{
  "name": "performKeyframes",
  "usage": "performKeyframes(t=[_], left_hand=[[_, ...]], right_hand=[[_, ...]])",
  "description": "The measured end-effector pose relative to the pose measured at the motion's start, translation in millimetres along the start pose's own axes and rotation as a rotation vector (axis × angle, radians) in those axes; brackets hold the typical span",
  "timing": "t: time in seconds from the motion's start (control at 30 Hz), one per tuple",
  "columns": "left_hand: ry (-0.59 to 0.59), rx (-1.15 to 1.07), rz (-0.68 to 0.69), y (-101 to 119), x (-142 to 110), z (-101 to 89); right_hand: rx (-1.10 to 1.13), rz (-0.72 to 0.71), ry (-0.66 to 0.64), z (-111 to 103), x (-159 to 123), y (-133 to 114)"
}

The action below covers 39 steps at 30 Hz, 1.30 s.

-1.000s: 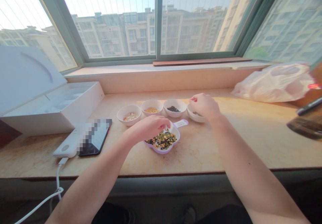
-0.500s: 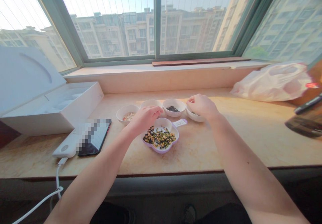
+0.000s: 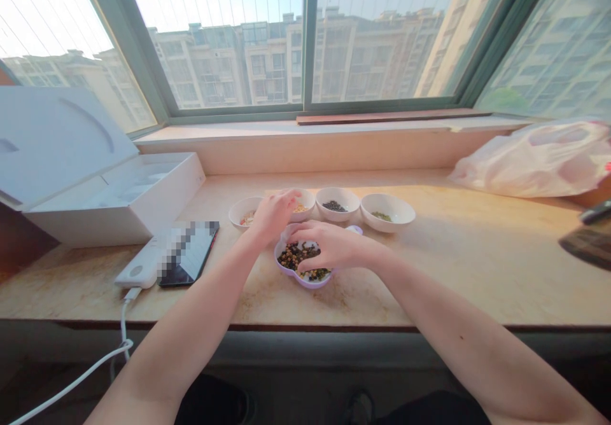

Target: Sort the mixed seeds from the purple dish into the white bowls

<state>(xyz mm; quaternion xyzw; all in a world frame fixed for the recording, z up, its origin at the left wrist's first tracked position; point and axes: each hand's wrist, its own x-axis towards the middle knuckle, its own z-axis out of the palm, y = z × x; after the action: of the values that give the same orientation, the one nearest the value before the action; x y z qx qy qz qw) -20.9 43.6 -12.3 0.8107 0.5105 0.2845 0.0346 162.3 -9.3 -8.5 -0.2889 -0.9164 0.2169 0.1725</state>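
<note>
My left hand is over the white bowl of yellow beans, its fingertips drawn together at that bowl; any bean between them is too small to see. My right hand reaches across the purple-rimmed dish with thumb and fingers apart, nothing visible in them. Mixed green, black and yellow beans lie in this dish, partly covered by the hand. Left of the yellow beans stands a white bowl of pale flat pieces. To their right are a bowl of black beans and a bowl of green beans.
An open white box stands at the left, with a white power bank, its cable and a phone in front. At the right lie a plastic bag and a dark object. Windows rise behind the counter.
My right hand has left the green-bean bowl and moved left over the purple-rimmed dish, its fingers spreading. My left hand first rose from the dish to the yellow-bean bowl. The view shifted slightly.
</note>
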Motion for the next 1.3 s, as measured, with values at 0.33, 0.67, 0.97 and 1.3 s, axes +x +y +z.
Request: performKeyframes(t=[0.33, 0.67, 0.97, 1.3], left_hand=[[0.013, -0.029, 0.039, 6, -2, 0.3], [0.019, -0.093, 0.045, 14, -6, 0.7], [0.040, -0.090, 0.052, 16, -7, -0.4], [0.063, -0.127, 0.049, 12, -7, -3.0]], right_hand=[[-0.103, 0.002, -0.025, 12, 11, 4], [-0.101, 0.037, -0.028, 15, 16, 2], [-0.076, 0.068, -0.004, 11, 12, 8], [-0.064, -0.002, 0.117, 4, 9, 11]])
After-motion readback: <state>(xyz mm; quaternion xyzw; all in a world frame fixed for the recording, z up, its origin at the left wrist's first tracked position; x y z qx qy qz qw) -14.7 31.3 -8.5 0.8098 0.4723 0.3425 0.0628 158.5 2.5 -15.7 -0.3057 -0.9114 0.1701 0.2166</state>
